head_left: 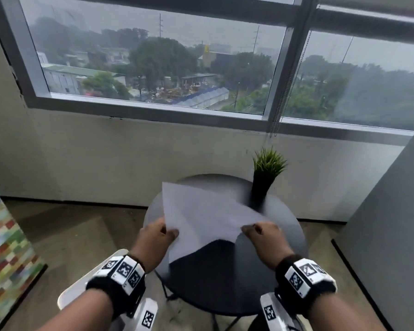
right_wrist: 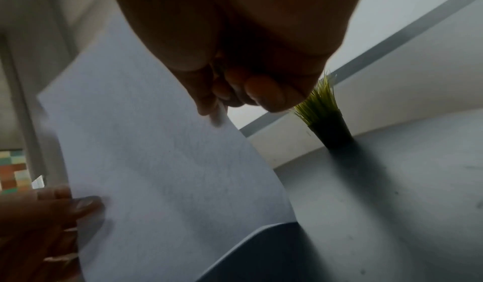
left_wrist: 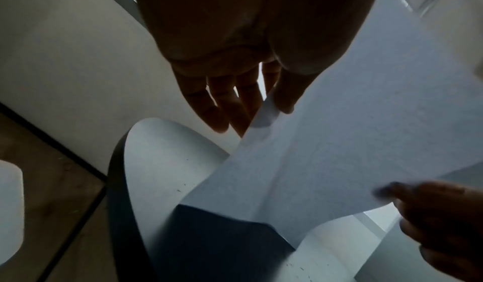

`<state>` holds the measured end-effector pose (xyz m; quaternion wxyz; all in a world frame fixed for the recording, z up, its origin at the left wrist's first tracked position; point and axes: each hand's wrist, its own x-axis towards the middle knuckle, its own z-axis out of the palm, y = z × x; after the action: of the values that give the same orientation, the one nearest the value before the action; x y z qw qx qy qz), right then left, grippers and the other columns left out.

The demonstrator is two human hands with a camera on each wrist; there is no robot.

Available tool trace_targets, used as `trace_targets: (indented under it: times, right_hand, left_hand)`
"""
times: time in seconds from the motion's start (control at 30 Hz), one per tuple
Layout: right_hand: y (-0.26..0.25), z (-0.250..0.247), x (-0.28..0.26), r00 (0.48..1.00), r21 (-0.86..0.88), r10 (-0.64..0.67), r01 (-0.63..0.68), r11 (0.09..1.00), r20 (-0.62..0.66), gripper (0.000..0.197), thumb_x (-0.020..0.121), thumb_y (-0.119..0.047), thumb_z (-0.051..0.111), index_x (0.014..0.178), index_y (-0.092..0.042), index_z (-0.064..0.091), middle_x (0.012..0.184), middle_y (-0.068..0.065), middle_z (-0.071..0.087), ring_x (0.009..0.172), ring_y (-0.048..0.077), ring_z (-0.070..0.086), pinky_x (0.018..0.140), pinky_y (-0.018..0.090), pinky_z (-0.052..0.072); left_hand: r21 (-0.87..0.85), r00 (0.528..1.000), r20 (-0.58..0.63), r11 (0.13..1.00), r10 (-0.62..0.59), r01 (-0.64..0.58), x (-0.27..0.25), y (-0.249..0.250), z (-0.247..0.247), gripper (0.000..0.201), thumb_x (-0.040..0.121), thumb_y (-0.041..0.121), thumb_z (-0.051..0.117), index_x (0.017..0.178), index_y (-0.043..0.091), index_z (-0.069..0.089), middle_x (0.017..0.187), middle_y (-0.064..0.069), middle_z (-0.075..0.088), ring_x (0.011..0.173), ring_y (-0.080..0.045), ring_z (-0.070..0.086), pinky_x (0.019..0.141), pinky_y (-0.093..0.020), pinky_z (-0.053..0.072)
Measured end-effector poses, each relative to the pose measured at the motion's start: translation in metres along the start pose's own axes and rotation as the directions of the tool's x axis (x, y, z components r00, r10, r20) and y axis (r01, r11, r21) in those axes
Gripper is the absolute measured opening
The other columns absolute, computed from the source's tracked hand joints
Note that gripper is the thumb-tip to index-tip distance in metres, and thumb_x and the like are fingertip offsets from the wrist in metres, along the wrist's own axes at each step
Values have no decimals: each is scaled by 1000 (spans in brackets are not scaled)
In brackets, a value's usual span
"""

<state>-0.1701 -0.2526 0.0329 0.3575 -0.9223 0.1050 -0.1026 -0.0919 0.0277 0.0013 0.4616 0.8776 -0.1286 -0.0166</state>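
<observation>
A white sheet of paper (head_left: pixel 201 216) hangs in the air above a small round dark table (head_left: pixel 289 225), bent between both hands. My left hand (head_left: pixel 167 234) pinches its left edge, thumb on top; in the left wrist view the paper (left_wrist: pixel 339 141) passes between the thumb and the fingers (left_wrist: pixel 222 108). My right hand (head_left: pixel 249 229) pinches the right corner with curled fingers; in the right wrist view that hand (right_wrist: pixel 222 100) grips the paper (right_wrist: pixel 156 152) at its upper edge. The sheet's near edge sags toward the tabletop.
A small potted green plant (head_left: pixel 265 177) stands at the table's far right, close behind the paper. A wall with a wide window (head_left: pixel 153 56) lies beyond. A grey partition (head_left: pixel 392 223) stands to the right and a multicoloured panel (head_left: pixel 3 247) to the left.
</observation>
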Motion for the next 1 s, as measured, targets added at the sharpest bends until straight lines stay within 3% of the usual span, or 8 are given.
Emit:
trace_targets:
  times: [0.1,0.2,0.4,0.5,0.6,0.7,0.8,1.0]
  right_hand:
    - [-3,-4,10,998,58,22,-18,998,-67,26,90,-32,62,70,-15,60,67,-2,59,69,19,55,65,33,43]
    - [-2,-2,16,994,9,92,-93,996,54,35,90,-34,60,65,-11,52,64,0,55,66,21,52,61,34,40]
    - [-2,-6,24,992,-25,93,-91,996,81,38,93,-31,60,61,-14,47,58,-2,47,53,13,42,48,25,28]
    - [24,11,14,936,-130,257,-232,964,240,23,88,-30,66,71,-19,55,71,-4,57,62,11,52,54,24,41]
    - [52,20,5,910,-98,365,-352,931,195,12,85,-19,67,94,-16,59,92,4,63,75,19,58,65,33,51]
    - [54,23,1,914,3,346,-354,935,212,20,87,-6,56,104,-15,58,89,7,61,63,21,56,47,30,48]
    - [48,33,-1,927,8,263,-275,962,267,17,87,-12,64,102,-14,56,90,4,60,56,20,57,44,28,46]
    - [33,52,7,931,-145,230,-195,970,283,23,76,-28,77,82,-24,56,83,-5,62,68,11,55,60,24,42]
  left_hand:
    - [-83,997,-72,996,23,-29,9,0,-3,9,94,28,68,86,32,66,83,14,71,83,-16,67,75,-32,50]
    - [-125,998,-15,991,-55,53,12,2,-6,11,90,25,72,85,34,69,75,19,71,77,-13,68,78,-39,57]
    - [-141,988,37,978,-151,155,12,-9,-6,39,71,40,76,107,35,63,87,-3,74,84,-28,71,79,-48,58]
    - [3,952,138,961,-273,276,-6,-28,8,48,83,22,77,124,27,53,90,-7,69,82,-27,69,71,-38,57]
    - [139,922,203,942,-328,305,-27,-45,23,68,86,23,75,144,33,40,111,-10,69,96,-28,67,85,-35,56]
    - [284,908,234,917,-348,279,-36,-50,25,88,88,31,74,157,35,21,137,-10,60,114,-29,63,96,-36,52]
    - [421,943,156,884,-293,205,-30,-41,19,78,90,44,68,156,37,26,149,-6,39,130,-27,50,106,-43,45]
    - [643,950,281,762,-138,-79,-5,-23,25,80,96,63,51,161,33,15,169,1,10,155,-20,9,121,-46,22]
